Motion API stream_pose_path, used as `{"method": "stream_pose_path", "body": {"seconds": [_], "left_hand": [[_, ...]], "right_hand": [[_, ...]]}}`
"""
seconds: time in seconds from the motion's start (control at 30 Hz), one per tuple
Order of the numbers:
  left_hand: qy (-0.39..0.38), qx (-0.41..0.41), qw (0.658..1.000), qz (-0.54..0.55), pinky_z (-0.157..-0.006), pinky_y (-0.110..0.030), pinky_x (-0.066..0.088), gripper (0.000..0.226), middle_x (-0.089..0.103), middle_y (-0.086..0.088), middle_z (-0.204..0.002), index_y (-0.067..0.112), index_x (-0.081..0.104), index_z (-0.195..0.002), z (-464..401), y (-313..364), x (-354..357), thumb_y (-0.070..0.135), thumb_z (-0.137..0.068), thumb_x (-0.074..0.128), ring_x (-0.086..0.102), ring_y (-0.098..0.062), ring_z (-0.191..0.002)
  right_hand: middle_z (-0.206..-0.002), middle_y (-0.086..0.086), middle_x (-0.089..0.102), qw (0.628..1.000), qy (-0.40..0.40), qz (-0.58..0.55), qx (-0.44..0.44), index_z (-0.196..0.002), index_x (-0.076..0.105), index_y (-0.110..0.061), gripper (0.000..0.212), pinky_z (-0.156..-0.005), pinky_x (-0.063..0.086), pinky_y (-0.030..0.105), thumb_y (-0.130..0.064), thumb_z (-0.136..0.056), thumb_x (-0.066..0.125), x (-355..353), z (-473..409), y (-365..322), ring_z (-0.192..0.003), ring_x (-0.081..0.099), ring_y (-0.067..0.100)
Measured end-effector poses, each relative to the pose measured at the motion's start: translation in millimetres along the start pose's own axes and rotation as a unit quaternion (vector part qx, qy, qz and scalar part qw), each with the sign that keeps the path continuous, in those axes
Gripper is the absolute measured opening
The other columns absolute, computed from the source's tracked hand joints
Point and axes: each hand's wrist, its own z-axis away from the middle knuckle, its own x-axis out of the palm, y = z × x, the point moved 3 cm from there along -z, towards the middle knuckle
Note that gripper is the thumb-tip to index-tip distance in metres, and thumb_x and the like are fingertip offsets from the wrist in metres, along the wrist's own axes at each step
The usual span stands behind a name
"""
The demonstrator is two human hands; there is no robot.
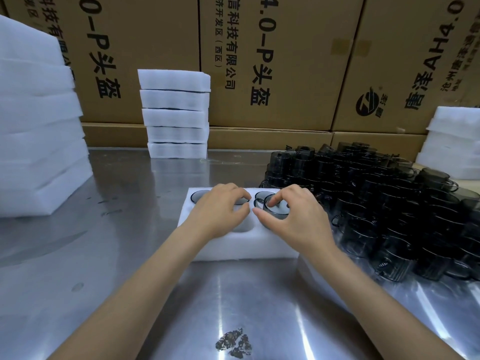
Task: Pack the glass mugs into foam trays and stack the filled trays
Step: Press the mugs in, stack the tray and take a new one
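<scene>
- Foam tray (235, 245) lies flat on the steel worktop (130, 255), centre of view, w/ round pockets in its top.
- Left hand (220, 214) rests on the tray's left-middle part, fingers curled down over a pocket; can't tell if it's holding anything under them.
- Right hand (291, 219) pinches a smoky glass mug (272, 206) by the rim, thumb & fingers curled around it; mug sits partly down in a pocket on the tray's right side, handle pointing left.
- Back row of pockets shows dark round mug bottoms, e.g. one at far left (200, 196).
- One front pocket (242, 226) between the hands looks unfilled.
- Pile of loose mugs (376, 203), dark grey glass, heaped on the worktop just right of the tray.
- Stack of filled trays (176, 113), five high, at the back of the worktop, well apart from the hands.
- Big stack of foam (39, 126) at far left; smaller foam stack (452, 141) at far right behind the mug pile.
- Cardboard boxes (285, 61) w/ black print form the wall behind.
</scene>
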Motion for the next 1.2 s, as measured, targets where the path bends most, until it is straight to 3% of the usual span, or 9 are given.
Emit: {"method": "stream_pose_path", "body": {"seconds": [0.17,0.3,0.5,0.67,0.77,0.87,0.93,1.07,1.2], "left_hand": [[0.026,0.014,1.0,-0.01,-0.088,-0.033,0.043,0.025,0.057,0.009,-0.115,0.025,0.063,-0.112,4,4,-3,0.029,-0.094,0.047,0.045,-0.012,-0.112],[0.05,0.029,0.998,-0.027,-0.08,-0.031,0.043,0.023,0.059,0.009,-0.11,0.024,0.066,-0.107,6,7,-7,0.026,-0.093,0.047,0.049,-0.013,-0.106],[0.049,0.04,0.998,-0.03,-0.08,-0.035,0.046,0.023,0.059,0.009,-0.108,0.023,0.065,-0.108,8,9,-9,0.026,-0.093,0.048,0.05,-0.014,-0.103],[0.109,0.099,0.989,-0.019,-0.083,-0.033,0.046,0.026,0.062,0.007,-0.113,0.02,0.062,-0.117,18,19,-17,0.022,-0.093,0.051,0.056,-0.016,-0.103],[0.146,0.167,0.975,-0.013,-0.091,-0.029,0.046,0.033,0.064,0.002,-0.119,0.014,0.063,-0.122,34,29,-21,0.024,-0.092,0.05,0.059,-0.016,-0.109],[0.134,0.203,0.97,-0.025,-0.102,-0.032,0.039,0.044,0.059,-0.002,-0.13,0.009,0.06,-0.127,48,32,-17,0.03,-0.091,0.044,0.057,-0.019,-0.119],[0.123,0.219,0.967,-0.044,-0.103,-0.036,0.039,0.045,0.058,-0.003,-0.132,0.009,0.06,-0.127,53,33,-13,0.03,-0.09,0.044,0.057,-0.021,-0.12],[0.1,0.238,0.963,-0.081,-0.098,-0.044,0.043,0.041,0.07,0.0,-0.114,0.011,0.07,-0.112,52,32,-6,0.032,-0.088,0.044,0.062,-0.022,-0.113],[0.113,0.229,0.963,-0.081,-0.092,-0.033,0.047,0.037,0.074,0.005,-0.099,0.015,0.075,-0.098,51,32,-3,0.036,-0.085,0.047,0.066,-0.018,-0.102]], "right_hand": [[-0.085,-0.014,0.05,0.998,-0.002,0.049,0.032,-0.08,0.051,-0.027,0.05,-0.059,0.032,0.026,-0.076,-0.066,0.055,3,4,0,-0.086,0.045,0.006],[-0.086,-0.011,0.044,0.992,0.005,0.121,0.038,-0.082,0.047,-0.023,0.06,-0.059,0.029,0.027,-0.081,-0.066,0.047,7,7,-2,-0.088,0.045,0.011],[-0.086,-0.01,0.045,0.987,0.0,0.162,0.009,-0.084,0.048,-0.021,0.058,-0.06,0.03,0.027,-0.077,-0.074,0.041,8,8,-2,-0.086,0.047,0.014],[-0.095,-0.02,0.054,0.999,0.0,0.03,-0.014,-0.092,0.058,-0.028,0.04,-0.067,0.036,0.022,-0.064,-0.084,0.042,-6,7,4,-0.093,0.047,0.005],[-0.118,-0.031,0.051,0.998,0.003,-0.05,-0.045,-0.12,0.058,-0.035,0.036,-0.091,0.034,0.013,-0.049,-0.092,0.04,-19,9,11,-0.116,0.044,-0.005],[-0.139,-0.029,0.038,0.993,-0.057,-0.057,-0.081,-0.14,0.044,-0.032,0.05,-0.104,0.018,0.003,-0.046,-0.092,0.034,-20,16,15,-0.13,0.029,-0.013],[-0.143,-0.03,0.028,0.989,-0.104,-0.037,-0.098,-0.143,0.036,-0.034,0.055,-0.109,0.014,0.007,-0.05,-0.09,0.028,-15,20,15,-0.134,0.021,-0.015],[-0.149,-0.024,0.025,0.977,-0.181,0.047,-0.106,-0.145,0.033,-0.032,0.058,-0.112,0.012,0.011,-0.044,-0.089,0.026,-2,25,13,-0.136,0.015,-0.012],[-0.153,-0.02,0.021,0.966,-0.215,0.078,-0.117,-0.148,0.027,-0.03,0.059,-0.114,0.008,0.013,-0.044,-0.091,0.023,2,27,16,-0.137,0.01,-0.012]]}}
